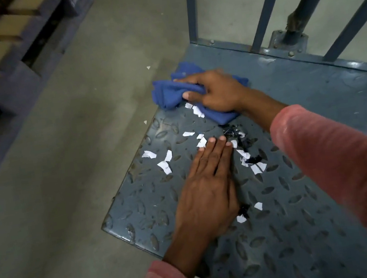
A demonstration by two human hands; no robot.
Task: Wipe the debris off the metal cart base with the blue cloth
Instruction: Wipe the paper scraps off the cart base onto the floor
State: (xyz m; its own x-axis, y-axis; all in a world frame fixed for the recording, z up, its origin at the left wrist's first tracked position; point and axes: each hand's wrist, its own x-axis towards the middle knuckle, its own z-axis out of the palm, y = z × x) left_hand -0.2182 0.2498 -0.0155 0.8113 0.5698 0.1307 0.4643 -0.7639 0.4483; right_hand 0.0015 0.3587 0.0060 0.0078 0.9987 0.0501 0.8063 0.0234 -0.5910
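Only faint, unreadable print marks one paper scrap (pixel 164 167) on the cart base (pixel 310 227).

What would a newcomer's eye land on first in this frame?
The blue cloth, bunched under the right hand at the far left edge of the metal cart base. Next, the white paper scraps scattered mid-plate around the flat left hand.
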